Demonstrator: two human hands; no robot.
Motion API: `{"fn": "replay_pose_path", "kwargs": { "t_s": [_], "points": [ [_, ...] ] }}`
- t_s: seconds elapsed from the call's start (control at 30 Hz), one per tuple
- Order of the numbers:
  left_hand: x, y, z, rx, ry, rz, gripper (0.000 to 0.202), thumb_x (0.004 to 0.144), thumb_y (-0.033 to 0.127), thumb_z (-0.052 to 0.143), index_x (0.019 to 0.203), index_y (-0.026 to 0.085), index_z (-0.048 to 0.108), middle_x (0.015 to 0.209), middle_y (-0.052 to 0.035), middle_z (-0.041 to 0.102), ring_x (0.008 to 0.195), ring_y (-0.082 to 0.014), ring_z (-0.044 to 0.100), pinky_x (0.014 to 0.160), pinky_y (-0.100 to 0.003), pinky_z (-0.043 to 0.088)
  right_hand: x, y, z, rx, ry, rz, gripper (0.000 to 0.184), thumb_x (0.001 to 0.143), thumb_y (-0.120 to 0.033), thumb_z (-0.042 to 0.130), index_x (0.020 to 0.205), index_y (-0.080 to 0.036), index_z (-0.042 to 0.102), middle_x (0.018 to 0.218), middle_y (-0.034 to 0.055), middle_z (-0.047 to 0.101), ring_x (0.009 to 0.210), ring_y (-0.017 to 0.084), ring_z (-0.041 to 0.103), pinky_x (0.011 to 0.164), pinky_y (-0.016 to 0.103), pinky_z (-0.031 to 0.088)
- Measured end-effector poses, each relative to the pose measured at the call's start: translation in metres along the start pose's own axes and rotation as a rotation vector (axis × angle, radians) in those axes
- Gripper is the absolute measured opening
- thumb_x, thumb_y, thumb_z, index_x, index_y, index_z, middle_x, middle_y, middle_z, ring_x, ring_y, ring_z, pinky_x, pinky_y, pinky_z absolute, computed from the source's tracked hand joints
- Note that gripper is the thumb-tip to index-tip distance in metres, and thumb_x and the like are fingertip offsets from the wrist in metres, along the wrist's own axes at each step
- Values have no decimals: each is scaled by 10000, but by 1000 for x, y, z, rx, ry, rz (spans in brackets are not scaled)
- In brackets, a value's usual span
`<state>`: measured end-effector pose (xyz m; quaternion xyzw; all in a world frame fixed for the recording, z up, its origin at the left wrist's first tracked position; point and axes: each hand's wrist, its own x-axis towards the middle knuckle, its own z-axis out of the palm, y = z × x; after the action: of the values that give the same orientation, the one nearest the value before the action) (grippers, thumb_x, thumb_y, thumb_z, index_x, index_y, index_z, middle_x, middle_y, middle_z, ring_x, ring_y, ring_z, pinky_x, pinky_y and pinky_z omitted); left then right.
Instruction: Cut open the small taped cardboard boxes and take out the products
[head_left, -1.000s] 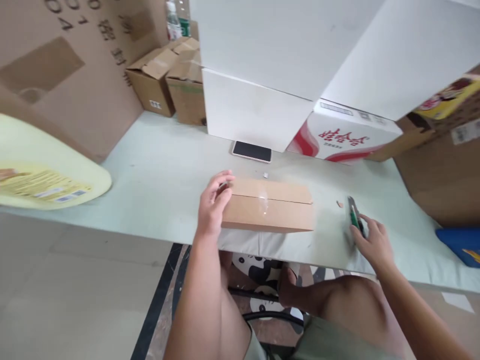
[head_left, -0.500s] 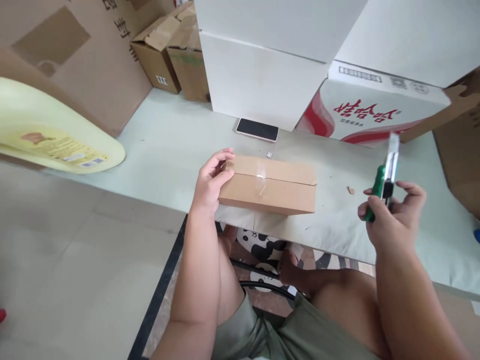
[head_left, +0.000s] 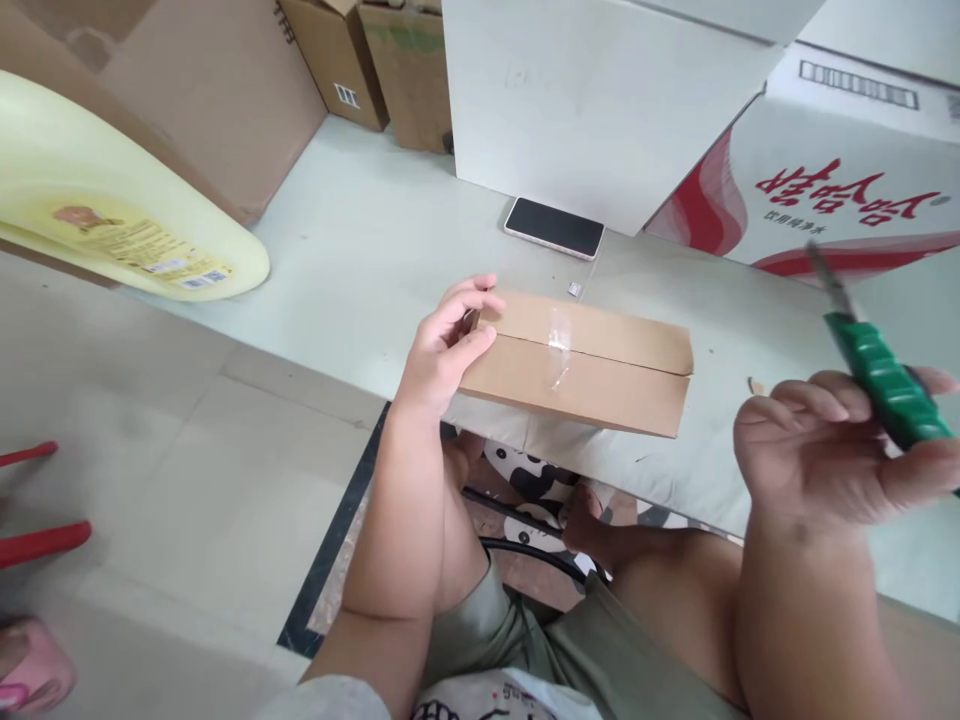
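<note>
A small brown cardboard box [head_left: 585,390] lies at the front edge of the table, with a strip of clear tape [head_left: 559,330] across its top seam. My left hand [head_left: 442,350] grips the box's left end, thumb on top and fingers round the far corner. Off to the right, my right hand [head_left: 817,450] is raised and turned palm up. It holds a green utility knife [head_left: 885,380], whose metal blade points up and away from me. The knife is apart from the box.
Behind the box lie a smartphone [head_left: 555,228] and a tiny white piece [head_left: 574,289]. A white carton [head_left: 585,110], a red-and-white printed carton [head_left: 832,190] and brown boxes [head_left: 409,75] stand at the back. A yellow bottle [head_left: 127,210] lies at left.
My right hand has moved right and turned over, swinging the knife so its green handle faces up. My left hand stays on the box. The view has shifted, bringing red legs into sight.
</note>
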<state>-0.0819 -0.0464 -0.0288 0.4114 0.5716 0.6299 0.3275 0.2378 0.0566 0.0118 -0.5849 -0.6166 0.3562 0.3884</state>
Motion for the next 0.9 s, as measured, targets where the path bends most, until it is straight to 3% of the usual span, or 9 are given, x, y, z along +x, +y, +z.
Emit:
{"fn": "replay_pose_path", "kwargs": {
  "t_s": [0.1, 0.23, 0.33, 0.4, 0.5, 0.57, 0.63, 0.77, 0.9],
  "points": [
    [-1, 0, 2, 10, 20, 9, 175, 839, 380, 716, 971, 267, 734, 1473, -65, 652, 1382, -377, 605, 1083, -539, 534, 4, 4, 1, 153, 32, -21, 762, 880, -727, 172, 1503, -486, 539, 795, -46, 36, 619, 217, 126, 606, 387, 218],
    [-3, 1, 3, -1, 14, -8, 189, 811, 368, 723, 971, 267, 727, 1467, -62, 653, 1376, -375, 605, 1076, -527, 542, 2, -2, -1, 144, 38, 45, 762, 889, -559, 178, 1532, -408, 558, 777, -38, 74, 626, 210, 97, 603, 391, 221],
    [-6, 1, 4, -27, -19, -24, 215, 794, 374, 745, 976, 262, 720, 1464, -72, 645, 1386, -374, 590, 1077, -509, 544, -3, -10, -2, 118, 6, 91, 828, 866, -467, 147, 1654, -395, 390, 765, 52, 349, 598, 242, 281, 617, 439, 321],
    [-8, 1, 5, -37, -46, -22, 217, 798, 376, 751, 976, 258, 717, 1457, -81, 643, 1396, -370, 583, 1094, -502, 536, -6, -13, -4, 157, 5, 101, 817, 875, -495, 155, 1666, -440, 353, 978, 142, 585, 706, 295, 501, 659, 477, 394],
    [-11, 0, 9, -37, -104, 4, 197, 833, 367, 732, 996, 257, 714, 1451, -88, 630, 1397, -349, 585, 1125, -487, 521, -10, -13, -7, 251, 47, 41, 583, 925, -644, 317, 1401, -582, 648, 1232, 99, 664, 894, 292, 633, 659, 436, 449],
    [-12, -1, 13, -2, -142, 36, 190, 863, 368, 708, 1016, 255, 708, 1443, -92, 625, 1409, -335, 577, 1143, -482, 513, -12, -14, -6, 415, 65, -84, 311, 897, -686, 535, 1017, -586, 803, 1106, 50, 687, 845, 222, 645, 579, 340, 439],
    [-12, -3, 17, 62, -161, 79, 186, 892, 383, 681, 1021, 251, 700, 1425, -96, 628, 1429, -328, 560, 1160, -487, 508, -14, -16, 3, 654, 7, -243, 232, 833, -667, 668, 789, -487, 808, 866, 29, 636, 719, 172, 630, 487, 274, 412],
    [-11, -8, 24, 164, -142, 152, 165, 936, 389, 624, 1008, 252, 679, 1401, -98, 636, 1414, -316, 579, 1152, -494, 527, -19, -28, 30, 857, -215, -464, 142, 770, -427, 750, 757, -286, 763, 669, -5, 538, 525, 149, 552, 379, 297, 411],
    [-10, -11, 25, 157, -149, 180, 147, 930, 360, 621, 1019, 259, 679, 1401, -92, 633, 1414, -303, 580, 1163, -483, 525, -23, -34, 42, 800, -258, -551, 109, 767, -318, 765, 738, -233, 703, 679, -2, 557, 508, 128, 480, 364, 302, 358]
  ]
}}
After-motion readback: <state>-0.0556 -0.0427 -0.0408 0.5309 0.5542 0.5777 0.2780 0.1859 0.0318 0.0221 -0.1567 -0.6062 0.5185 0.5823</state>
